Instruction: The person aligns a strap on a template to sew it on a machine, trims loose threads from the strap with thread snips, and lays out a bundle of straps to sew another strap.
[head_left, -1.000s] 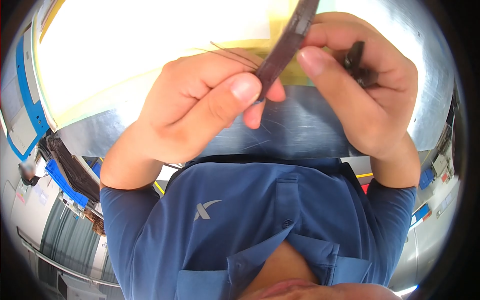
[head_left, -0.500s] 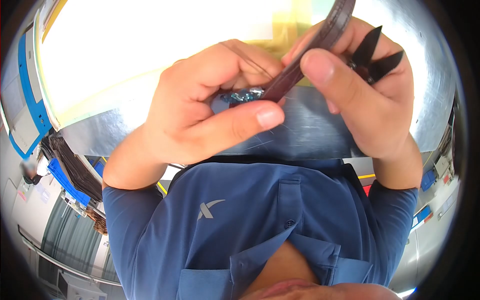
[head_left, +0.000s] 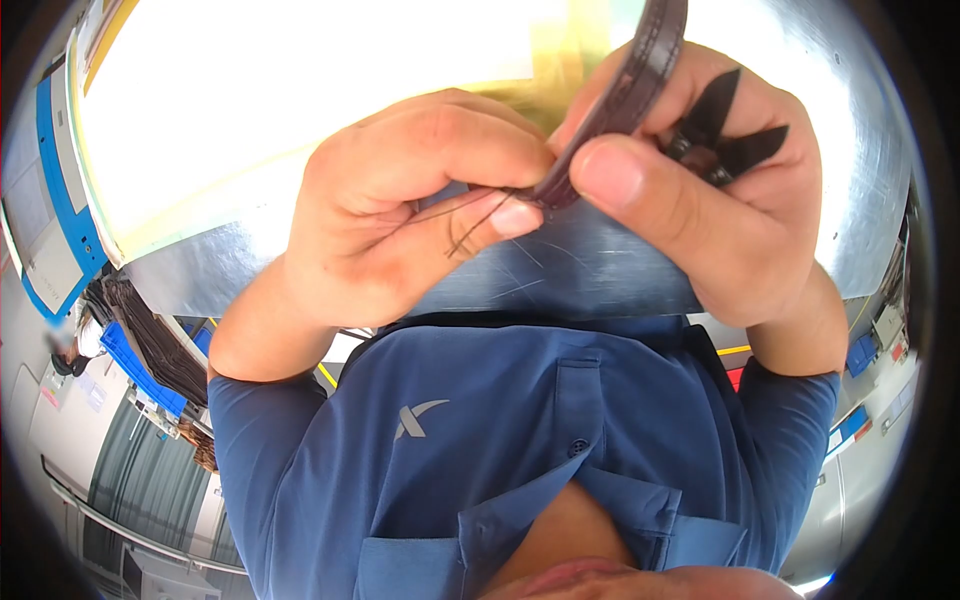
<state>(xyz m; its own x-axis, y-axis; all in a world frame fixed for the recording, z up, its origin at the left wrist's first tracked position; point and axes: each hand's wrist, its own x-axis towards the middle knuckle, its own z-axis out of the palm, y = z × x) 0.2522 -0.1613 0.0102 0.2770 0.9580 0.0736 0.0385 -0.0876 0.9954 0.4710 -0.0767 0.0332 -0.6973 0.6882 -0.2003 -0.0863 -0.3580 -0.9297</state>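
Both hands met over the bench (head_left: 610, 265), joined by 1 brown strap (head_left: 655, 65). The left hand (head_left: 425, 195) pinched the strap's lower end between thumb and forefinger, its other fingers curled behind. From that end, dark threads (head_left: 465, 235) trailed across the left thumb, their loose tips lying toward the wrist. The right hand (head_left: 735, 215) gripped the strap a little higher up, its thumb pressed against the near edge, and the strap curved upward from there, past the fingers and out of view. Tucked in the right palm as well were small black cutters (head_left: 755, 150), their 2 pointed blades spread apart and aimed away from the thumb; how the fingers held the handles could not be told. Beneath the hands, the metal bench showed fine scratches. Beyond the left hand lay a glaring white surface (head_left: 300, 90), with a yellowish strip (head_left: 570, 50) beyond the gap between the hands. On the near side was a blue shirt (head_left: 520, 420).
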